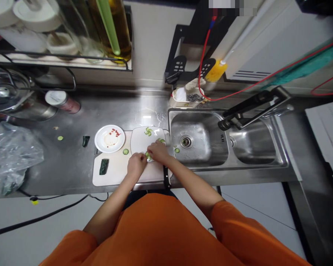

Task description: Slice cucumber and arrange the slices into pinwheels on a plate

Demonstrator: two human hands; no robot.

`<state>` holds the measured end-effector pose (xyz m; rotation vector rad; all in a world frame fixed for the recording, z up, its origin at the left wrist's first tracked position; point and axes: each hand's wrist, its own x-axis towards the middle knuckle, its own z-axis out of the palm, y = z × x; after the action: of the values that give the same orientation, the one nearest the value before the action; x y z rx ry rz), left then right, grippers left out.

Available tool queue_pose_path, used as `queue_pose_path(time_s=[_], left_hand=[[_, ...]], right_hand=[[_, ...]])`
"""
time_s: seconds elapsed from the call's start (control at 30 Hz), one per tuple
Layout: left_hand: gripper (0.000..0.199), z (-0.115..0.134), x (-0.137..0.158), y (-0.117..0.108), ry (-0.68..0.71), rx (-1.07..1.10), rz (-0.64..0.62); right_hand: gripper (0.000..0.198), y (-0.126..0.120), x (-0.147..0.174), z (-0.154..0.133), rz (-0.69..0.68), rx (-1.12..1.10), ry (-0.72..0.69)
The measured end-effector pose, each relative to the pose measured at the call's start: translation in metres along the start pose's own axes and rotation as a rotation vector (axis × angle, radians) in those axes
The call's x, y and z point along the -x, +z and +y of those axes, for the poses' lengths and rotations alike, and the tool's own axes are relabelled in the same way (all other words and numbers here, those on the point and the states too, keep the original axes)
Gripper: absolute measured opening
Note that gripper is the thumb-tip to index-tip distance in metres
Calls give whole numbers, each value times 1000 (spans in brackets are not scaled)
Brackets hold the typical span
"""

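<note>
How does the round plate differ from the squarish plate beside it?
The round plate is circular; the squarish plate has rounded corners. The round plate holds small red pieces; the squarish plate holds green slices, some fanned like pinwheels. The round plate looks smaller than the squarish plate. Both are white.

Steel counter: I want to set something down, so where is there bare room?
One bare patch of the steel counter lies between the plastic bag and the cutting board, in front of the loose cucumber pieces. Another lies behind the round plate, between the white-lidded container and the scrubber box. The board's right half is crowded: square plate, left hand, right hand, knife.
</note>
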<state>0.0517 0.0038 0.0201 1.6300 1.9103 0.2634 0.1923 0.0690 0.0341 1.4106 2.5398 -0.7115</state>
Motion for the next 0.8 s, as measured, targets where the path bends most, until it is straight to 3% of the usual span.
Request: queue_pose_path(time_s=[0.5, 0.8], left_hand=[[18, 1, 0, -8, -12, 72, -34], [17, -1, 2, -20, -22, 142, 22]], right_hand=[[23, 0, 2, 0, -32, -13, 25], [20, -6, 11, 4, -5, -56, 74]])
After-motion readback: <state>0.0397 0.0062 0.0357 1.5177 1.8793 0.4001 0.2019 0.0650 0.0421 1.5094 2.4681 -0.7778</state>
